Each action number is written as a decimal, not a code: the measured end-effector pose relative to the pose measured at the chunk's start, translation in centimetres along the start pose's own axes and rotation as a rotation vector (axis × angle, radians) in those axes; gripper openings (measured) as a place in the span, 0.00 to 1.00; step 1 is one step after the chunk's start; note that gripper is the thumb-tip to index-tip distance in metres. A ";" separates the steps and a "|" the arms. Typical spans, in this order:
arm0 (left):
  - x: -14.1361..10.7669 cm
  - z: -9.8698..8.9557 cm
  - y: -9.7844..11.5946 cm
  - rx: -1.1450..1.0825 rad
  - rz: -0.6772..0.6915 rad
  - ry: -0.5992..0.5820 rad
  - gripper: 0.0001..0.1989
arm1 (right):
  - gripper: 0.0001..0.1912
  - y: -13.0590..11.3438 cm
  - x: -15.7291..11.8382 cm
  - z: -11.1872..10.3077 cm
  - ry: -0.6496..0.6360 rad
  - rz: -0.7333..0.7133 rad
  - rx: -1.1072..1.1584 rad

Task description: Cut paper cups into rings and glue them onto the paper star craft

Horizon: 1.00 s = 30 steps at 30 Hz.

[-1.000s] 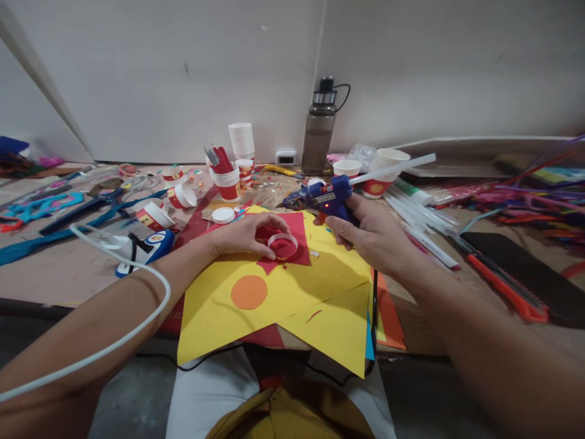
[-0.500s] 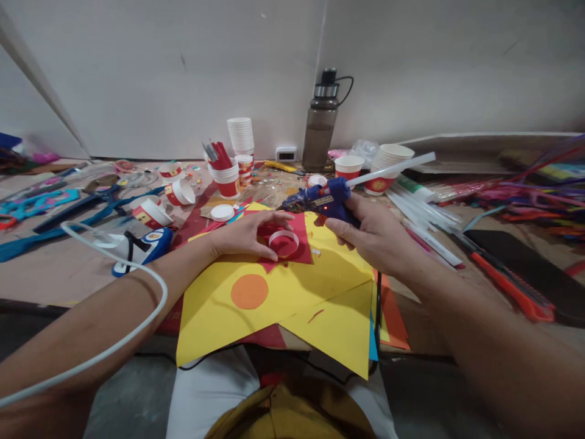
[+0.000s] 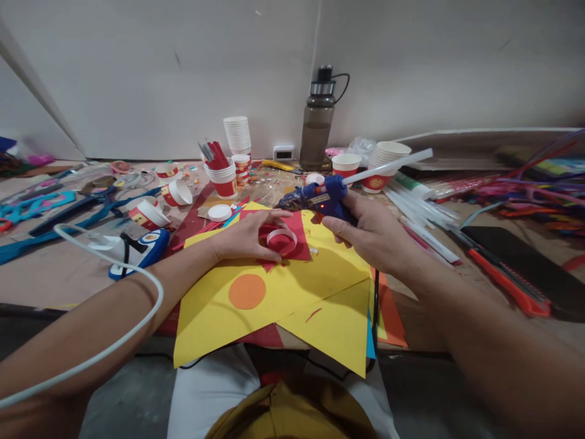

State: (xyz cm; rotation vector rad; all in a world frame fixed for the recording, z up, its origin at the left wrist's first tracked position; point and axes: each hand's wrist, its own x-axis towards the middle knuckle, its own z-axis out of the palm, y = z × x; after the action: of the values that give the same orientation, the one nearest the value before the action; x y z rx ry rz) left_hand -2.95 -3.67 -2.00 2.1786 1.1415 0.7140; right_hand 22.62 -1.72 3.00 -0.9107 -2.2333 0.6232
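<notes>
My right hand (image 3: 363,225) grips a blue hot glue gun (image 3: 336,192), with a long white glue stick (image 3: 393,166) out of its back and a small red light lit. Its nozzle points left, above the red paper (image 3: 301,225). On that paper stands a paper ring (image 3: 281,231), pale on the inside. My left hand (image 3: 251,235) curls around the ring's left side, thumb in front and fingers behind. Beneath lie yellow paper sheets (image 3: 320,280), with an orange paper circle (image 3: 247,291) on them.
Paper cups (image 3: 222,177), some stacked, and a water bottle (image 3: 316,122) stand at the back. Glue sticks (image 3: 418,216), an orange cutter (image 3: 509,280) and a dark phone-like slab (image 3: 525,262) lie right. Left are a blue-white device (image 3: 141,253) and a white cable (image 3: 137,277).
The whole view has shifted slightly. Both hands keep nearly the same pose, with the glue gun held above the red paper and the ring in the same place.
</notes>
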 end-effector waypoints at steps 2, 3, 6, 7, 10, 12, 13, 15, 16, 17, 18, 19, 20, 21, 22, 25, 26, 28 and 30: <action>0.0 0.1 0.2 0.018 -0.010 0.011 0.44 | 0.20 0.0 0.0 0.0 0.004 -0.004 0.003; 0.0 0.2 0.3 0.026 -0.020 0.021 0.43 | 0.20 0.1 0.0 -0.1 0.006 -0.006 0.006; 0.0 0.5 0.5 0.048 -0.045 0.056 0.41 | 0.22 0.1 0.0 -0.1 0.015 -0.010 0.013; 0.0 0.5 0.6 0.055 -0.047 0.062 0.40 | 0.22 0.1 0.0 -0.2 0.019 -0.011 0.013; 0.0 0.6 0.7 0.072 -0.057 0.063 0.39 | 0.22 0.1 0.0 -0.2 0.025 -0.014 0.012; 0.0 0.6 0.8 0.075 -0.074 0.063 0.39 | 0.22 0.1 0.0 -0.2 0.026 -0.012 0.016; 0.0 0.6 0.9 0.078 -0.084 0.065 0.39 | 0.22 0.1 0.0 -0.2 0.026 -0.011 0.019; -0.1 0.7 1.0 0.091 -0.100 0.076 0.38 | 0.23 0.1 0.0 -0.2 0.028 -0.010 0.024; -0.1 0.8 1.0 0.100 -0.106 0.082 0.38 | 0.23 0.1 -0.1 -0.2 0.028 -0.012 0.028; -0.1 0.9 1.0 0.106 -0.110 0.087 0.38 | 0.23 0.1 -0.1 -0.2 0.028 -0.012 0.032; -0.2 1.0 0.9 0.108 -0.113 0.089 0.38 | 0.23 0.1 -0.1 -0.1 0.029 -0.011 0.038; -0.2 1.0 0.9 0.107 -0.116 0.090 0.39 | 0.23 0.1 -0.1 -0.1 0.028 -0.007 0.045; -0.2 1.0 0.9 0.106 -0.121 0.091 0.39 | 0.23 0.1 -0.1 -0.1 0.028 -0.003 0.051; -0.2 1.0 0.9 0.110 -0.125 0.091 0.40 | 0.23 0.1 -0.1 -0.2 0.025 0.003 0.057; -0.3 0.9 1.0 0.122 -0.126 0.093 0.41 | 0.23 0.1 -0.1 -0.2 0.022 0.009 0.061; -0.4 0.5 1.1 0.167 -0.112 0.098 0.42 | 0.22 0.1 -0.1 -0.2 0.000 0.024 0.056; -0.5 0.4 1.2 0.169 -0.110 0.096 0.42 | 0.22 0.1 0.0 -0.2 -0.008 0.028 0.047; -0.5 0.3 1.1 0.140 -0.118 0.091 0.40 | 0.21 0.1 0.0 -0.1 -0.028 0.035 0.026; -0.5 0.3 1.0 0.101 -0.143 0.089 0.38 | 0.21 0.1 0.0 0.0 -0.050 0.041 0.015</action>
State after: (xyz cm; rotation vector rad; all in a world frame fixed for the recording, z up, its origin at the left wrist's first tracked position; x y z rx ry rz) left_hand -2.43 -4.64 -1.59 2.1392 1.3906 0.7106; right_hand 22.71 -1.64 2.95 -0.9448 -2.2560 0.6881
